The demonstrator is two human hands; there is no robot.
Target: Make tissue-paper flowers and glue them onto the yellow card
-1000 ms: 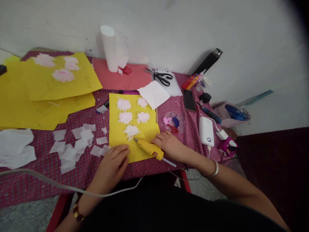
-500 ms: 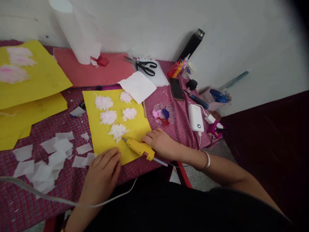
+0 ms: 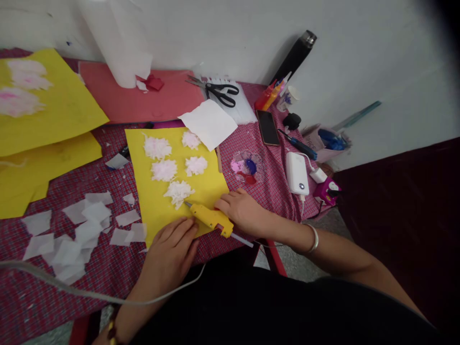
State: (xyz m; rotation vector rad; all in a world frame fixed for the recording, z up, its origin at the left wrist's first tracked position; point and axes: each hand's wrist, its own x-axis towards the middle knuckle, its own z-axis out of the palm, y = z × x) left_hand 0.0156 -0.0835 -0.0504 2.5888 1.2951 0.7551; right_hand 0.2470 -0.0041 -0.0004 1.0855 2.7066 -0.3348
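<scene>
Left hand: the left hand lies flat, palm down, fingers straight and together, holding nothing. Its fingertips press the near edge of the yellow paper sheet.
Right hand: the right hand has its fingers curled over the handle of the yellow plastic hot-glue gun. The palm hides the handle, and it reads as a loose grip.
Gun position: it is low over the sheet's near right corner, between the two hands. The right hand is on it and the left fingertips are just beside its barrel.
Long axis: it runs on a slant. The nozzle points away from the person and to the left, and the clear glue stick juts out at the back toward the tabletop's near edge.
Nozzle: its tip is at or touching the nearest white crumpled tissue flower, the lowest of five on the sheet.
Nearer hand: the right.
Tabletop: it carries a red checked cloth. Loose white tissue squares lie to the left of the sheet.
Also about: black-handled scissors lie far back. A clear paint palette and a white power bank lie to the right.
Cord: a white cable crosses in front of the person.
</scene>
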